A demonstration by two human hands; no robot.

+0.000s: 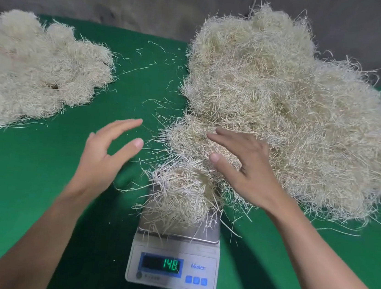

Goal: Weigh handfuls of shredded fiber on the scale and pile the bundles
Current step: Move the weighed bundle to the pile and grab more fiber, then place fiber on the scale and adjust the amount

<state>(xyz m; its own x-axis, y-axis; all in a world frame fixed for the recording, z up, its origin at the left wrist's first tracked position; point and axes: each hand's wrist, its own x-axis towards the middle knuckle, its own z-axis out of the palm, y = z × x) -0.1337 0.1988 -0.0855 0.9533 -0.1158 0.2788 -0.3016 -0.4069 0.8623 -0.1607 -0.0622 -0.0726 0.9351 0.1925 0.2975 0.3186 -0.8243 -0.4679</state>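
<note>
A bundle (179,198) is weighed at 148 on the scale (205,253); the left hand (108,151) and right hand (244,167) are held near it, fingers released.

Bright even overhead light, soft shadows, edges wide-angle warped.

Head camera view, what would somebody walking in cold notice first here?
The huge heap of shredded fiber filling the right half of the green table, with a smaller pile at far left. Next, the scale at front centre, a handful of fiber on its pan and green digits that look like 148. Both hands are open just beyond it, the left hand over bare cloth, the right hand at the heap's near edge.
</note>
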